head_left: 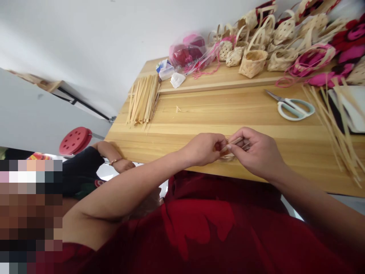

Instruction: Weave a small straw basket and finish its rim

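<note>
Left hand: the person's left hand [203, 149] has its fingers curled and clenched around a small pale woven piece of split bamboo [226, 155], mostly hiding it.

Right hand: the right hand [256, 152] has thumb and forefinger pinching a thin, flat, pale bamboo strip [235, 141], with the other fingers loosely curled.

Held work: the woven piece and strip sit between the two hands, just over the near edge of a light wooden table [216, 114].

Technique: pinching close to the woven piece seems sound, since a short free length of strip resists bending while the other hand braces the work.

Around the hands: a bundle of straight pale strips [142, 99] lies at 10 o'clock, and scissors with pale green loop handles [294, 109] at 1 o'clock. Long loose strips [333, 129] fan out at 3 o'clock. Small woven baskets with hoop handles [252, 62] line a raised wooden ledge at 12 o'clock.

Nearby: at 9 o'clock, a co-worker's hand [123, 165] with a thin metal bracelet [114, 161] rests at the table's corner, beside a round red stool [75, 140].
</note>
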### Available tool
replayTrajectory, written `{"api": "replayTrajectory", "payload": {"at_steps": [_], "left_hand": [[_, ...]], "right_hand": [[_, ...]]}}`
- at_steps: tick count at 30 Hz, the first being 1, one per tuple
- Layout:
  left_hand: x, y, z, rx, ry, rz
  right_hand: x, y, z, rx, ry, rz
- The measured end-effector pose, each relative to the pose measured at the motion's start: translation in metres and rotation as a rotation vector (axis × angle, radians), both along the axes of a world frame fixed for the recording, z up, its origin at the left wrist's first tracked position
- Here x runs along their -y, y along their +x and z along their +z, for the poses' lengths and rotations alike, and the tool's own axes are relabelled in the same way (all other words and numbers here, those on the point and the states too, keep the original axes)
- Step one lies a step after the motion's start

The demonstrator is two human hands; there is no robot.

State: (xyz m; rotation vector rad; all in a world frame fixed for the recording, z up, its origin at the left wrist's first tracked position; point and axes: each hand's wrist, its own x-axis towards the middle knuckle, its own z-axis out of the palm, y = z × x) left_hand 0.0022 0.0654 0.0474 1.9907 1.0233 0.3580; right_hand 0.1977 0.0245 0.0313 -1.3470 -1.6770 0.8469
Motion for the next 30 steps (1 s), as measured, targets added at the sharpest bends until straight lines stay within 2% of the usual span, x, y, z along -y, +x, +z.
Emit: {"api": "replayTrajectory", "payload": {"at_steps": [3,7,12,17,20,24,30], "left_hand": [[0.006,-0.008,-0.008,0.178,-0.160,-0.040],[0.015,-0.014,-0.020,0.295,-0.161,-0.054],[0.023,-0.008,-0.036,0.343,-0.067,0.091],[0.025,-0.007,-0.042,0.327,0.145,0.074],[0.028,-0.010,-0.044,0.286,0.273,0.065],[0.031,-0.016,-0.051,0.268,0.354,0.044],[0.026,-0.019,-0.066,0.401,0.432,0.094]], "right_hand": [[-0.002,0.004,-0.003,-0.047,-0.088,0.009],[-0.002,0.007,-0.006,-0.087,-0.133,0.015],[0.001,0.006,-0.003,-0.054,-0.125,0.006],[0.003,0.011,0.000,-0.067,-0.081,0.093],[0.003,0.016,-0.002,-0.078,-0.095,0.095],[0.003,0.019,-0.005,-0.098,-0.134,0.080],[0.005,0.021,-0.005,-0.087,-0.075,0.149]]}}
